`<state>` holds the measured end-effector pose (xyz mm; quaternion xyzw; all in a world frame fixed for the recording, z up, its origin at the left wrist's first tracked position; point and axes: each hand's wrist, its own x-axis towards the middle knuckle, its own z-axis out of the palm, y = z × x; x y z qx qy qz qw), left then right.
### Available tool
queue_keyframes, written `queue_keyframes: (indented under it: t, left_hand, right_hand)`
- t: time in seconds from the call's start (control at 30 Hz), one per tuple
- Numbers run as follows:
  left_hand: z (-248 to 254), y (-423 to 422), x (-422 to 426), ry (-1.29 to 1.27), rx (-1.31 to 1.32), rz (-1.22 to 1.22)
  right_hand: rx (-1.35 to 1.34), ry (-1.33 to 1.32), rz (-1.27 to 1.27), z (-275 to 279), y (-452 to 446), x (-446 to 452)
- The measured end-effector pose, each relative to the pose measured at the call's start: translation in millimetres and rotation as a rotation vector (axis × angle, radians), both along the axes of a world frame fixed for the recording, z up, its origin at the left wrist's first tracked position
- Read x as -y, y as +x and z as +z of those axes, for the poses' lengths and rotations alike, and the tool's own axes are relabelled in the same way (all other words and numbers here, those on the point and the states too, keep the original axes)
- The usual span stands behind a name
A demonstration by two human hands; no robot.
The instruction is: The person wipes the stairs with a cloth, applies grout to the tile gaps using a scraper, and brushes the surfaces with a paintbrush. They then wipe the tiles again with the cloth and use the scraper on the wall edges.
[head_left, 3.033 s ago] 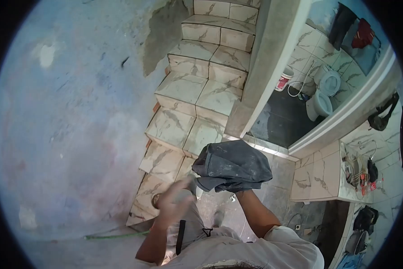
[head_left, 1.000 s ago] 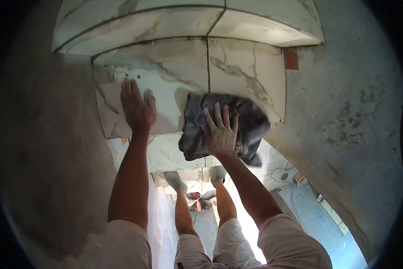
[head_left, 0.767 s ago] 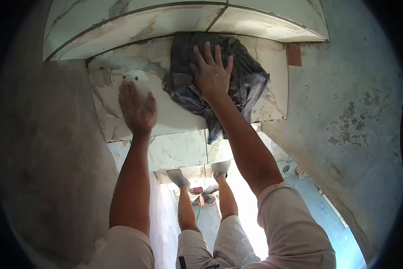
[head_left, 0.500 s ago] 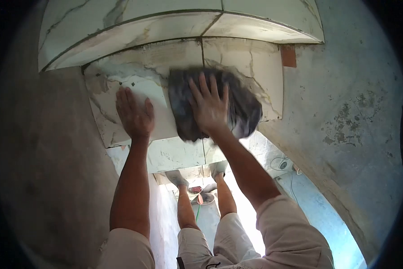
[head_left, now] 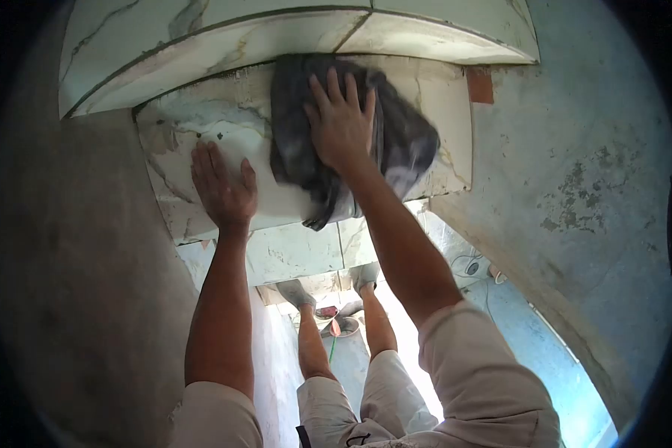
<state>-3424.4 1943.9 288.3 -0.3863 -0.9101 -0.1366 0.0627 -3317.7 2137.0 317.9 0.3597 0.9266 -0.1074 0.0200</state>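
Dark cloth [head_left: 401, 134], one, crumpled: is lying on the marbled step [head_left: 174, 190], its far side reaching the riser [head_left: 298, 36]. Right grip [head_left: 343, 127]: is resting opened out and flat on the cloth, fingers spread. Left grip [head_left: 225, 190]: is lying unclosed, palm down on the step, left of the cloth. Reddish patch [head_left: 481, 86]: is showing beside the step's right end.

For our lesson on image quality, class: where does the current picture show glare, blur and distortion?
Head view: washed-out glare beside the right leg; smearing along the dark cloth's lower edges; the upper step's front edge bowed; dark corners; left hand comparatively crisp.
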Motion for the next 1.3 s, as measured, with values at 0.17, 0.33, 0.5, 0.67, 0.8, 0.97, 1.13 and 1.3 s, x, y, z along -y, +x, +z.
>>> queue_keyframes:
  t: [0.17,0.33,0.5,0.67,0.8,0.97,1.13,1.3]
  left_hand:
    - [-1,-3,-1,0.071,-0.024,-0.027]
    - [4,-3,-2,0.050,-0.015,-0.044]
    - [2,-4,-1,0.019,-0.019,-0.035]
    - [10,-1,-4,0.025,-0.034,-0.031]
    - [6,-3,-3,0.061,-0.049,-0.060]
    - [-5,-4,2,0.044,-0.066,-0.057]
    - [-4,-3,0,0.009,-0.066,-0.027]
    - [-4,-4,0,0.042,-0.076,-0.044]
  right_hand:
    - [-0.006,-0.054,-0.034,-1,49,46]
    - [0.055,-0.046,-0.124,-17,171,67]
    - [0.020,0.097,-0.505,-37,220,-33]
    - [0.300,0.045,-0.400,-23,101,56]
    - [0.059,-0.184,-0.200,-2,48,100]
    - [0.108,0.099,-0.215,-29,177,12]
    - [-0.041,-0.005,-0.500,-10,245,-47]
    - [-0.525,-0.147,0.018,-1,222,-6]
